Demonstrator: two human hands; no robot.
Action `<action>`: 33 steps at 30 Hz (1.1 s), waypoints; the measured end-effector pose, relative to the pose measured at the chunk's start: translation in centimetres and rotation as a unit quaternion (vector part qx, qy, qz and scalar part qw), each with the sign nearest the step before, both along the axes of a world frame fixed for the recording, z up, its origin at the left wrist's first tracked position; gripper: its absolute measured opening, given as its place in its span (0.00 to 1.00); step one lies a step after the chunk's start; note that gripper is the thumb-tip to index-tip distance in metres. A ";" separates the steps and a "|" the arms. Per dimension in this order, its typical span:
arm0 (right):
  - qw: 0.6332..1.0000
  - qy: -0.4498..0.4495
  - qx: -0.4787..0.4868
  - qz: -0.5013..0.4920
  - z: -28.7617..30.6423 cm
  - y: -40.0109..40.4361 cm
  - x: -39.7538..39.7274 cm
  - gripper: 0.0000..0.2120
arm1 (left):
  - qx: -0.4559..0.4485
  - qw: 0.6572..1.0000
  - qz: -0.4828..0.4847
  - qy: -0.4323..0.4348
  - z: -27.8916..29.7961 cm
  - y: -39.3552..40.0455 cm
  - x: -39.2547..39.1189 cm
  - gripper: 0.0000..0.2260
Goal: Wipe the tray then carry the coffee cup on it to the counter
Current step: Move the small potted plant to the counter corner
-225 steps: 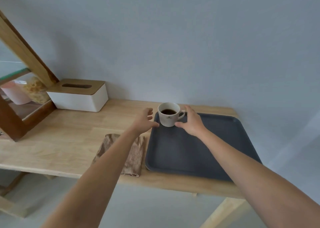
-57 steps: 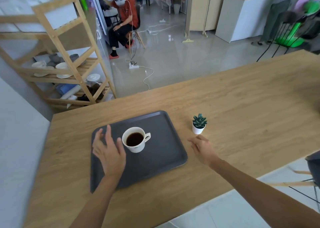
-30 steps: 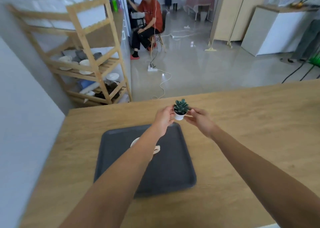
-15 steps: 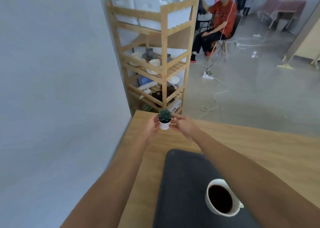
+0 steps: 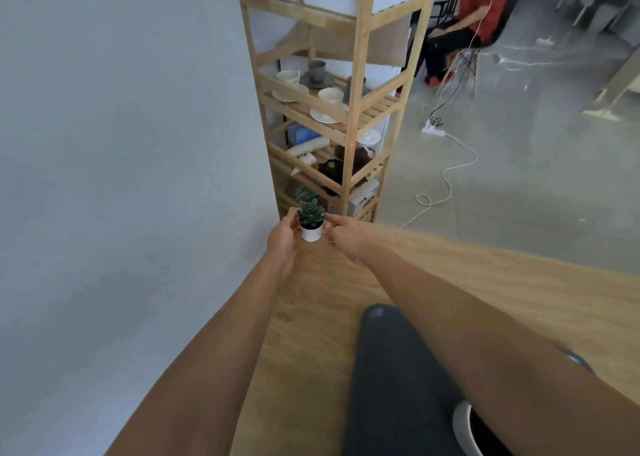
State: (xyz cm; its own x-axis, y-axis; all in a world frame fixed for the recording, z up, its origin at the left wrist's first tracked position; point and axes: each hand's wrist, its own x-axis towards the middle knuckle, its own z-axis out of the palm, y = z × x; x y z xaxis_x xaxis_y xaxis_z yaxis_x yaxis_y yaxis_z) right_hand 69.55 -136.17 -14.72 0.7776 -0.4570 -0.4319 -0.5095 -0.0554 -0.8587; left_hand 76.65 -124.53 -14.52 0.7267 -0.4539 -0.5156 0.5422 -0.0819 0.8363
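Note:
The dark grey tray (image 5: 391, 379) lies on the wooden counter (image 5: 519, 282) near the bottom of the view. The white coffee cup (image 5: 462, 428) stands on the tray at the lower right, mostly hidden under my right forearm. Both arms reach to the counter's far left corner. There my left hand (image 5: 282, 240) and my right hand (image 5: 346, 235) together hold a small succulent in a white pot (image 5: 310, 222), one hand on each side.
A grey wall fills the left side. Beyond the counter corner stands a wooden shelf rack (image 5: 346, 109) with cups, saucers and boxes. A seated person in a red top (image 5: 485, 8) and a power strip with a white cable (image 5: 434, 129) are on the floor behind.
The view has swung further left and down. Both hands have carried the potted succulent to the counter's far left corner. The cup has slid nearly out of view under my right arm.

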 end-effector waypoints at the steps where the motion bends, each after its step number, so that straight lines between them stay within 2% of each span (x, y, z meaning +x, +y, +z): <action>1: 1.000 0.000 -0.004 0.004 0.6 0.1 -0.3 0.23 | 0.017 1.000 -0.007 -0.017 0.4 0.0 -0.3 0.18; 5: 1.000 -0.006 -0.022 0.004 3.3 -0.2 -3.2 0.23 | 0.104 0.983 -0.024 -0.147 2.8 0.3 -2.5 0.16; 8: 0.998 -0.014 -0.059 0.000 5.7 -1.2 -6.7 0.23 | 0.142 0.964 -0.052 -0.218 4.9 0.8 -4.9 0.20; 13: 0.993 -0.048 -0.098 -0.046 10.0 -2.2 -15.6 0.20 | 0.119 0.958 -0.067 -0.252 8.9 1.9 -11.0 0.22; 17: 0.988 -0.063 -0.104 -0.095 11.1 -2.5 -24.2 0.20 | 0.097 0.949 -0.081 -0.287 10.8 2.7 -18.4 0.21; 20: 0.984 -0.059 -0.118 -0.123 10.6 -1.9 -31.0 0.18 | 0.141 0.940 -0.092 -0.297 9.8 3.8 -24.0 0.23; 22: 0.978 -0.055 -0.140 -0.147 9.8 -1.0 -35.6 0.15 | 0.213 0.920 -0.111 -0.311 8.5 5.1 -27.6 0.25; 25: 0.963 -0.020 -0.204 -0.175 7.9 0.9 -42.0 0.16 | 0.192 0.893 -0.186 -0.362 6.1 7.2 -32.8 0.17; 27: 0.957 0.016 -0.239 -0.165 6.1 2.7 -45.7 0.12 | 0.195 0.860 -0.214 -0.420 3.8 8.6 -35.7 0.18; 30: 0.945 0.075 -0.283 -0.144 3.1 6.0 -49.9 0.17 | 0.237 0.821 -0.239 -0.462 0.0 11.5 -39.3 0.21; 33: 0.938 0.081 -0.313 -0.124 -0.5 9.9 -52.5 0.20 | 0.279 0.766 -0.273 -0.510 -2.7 14.9 -43.0 0.22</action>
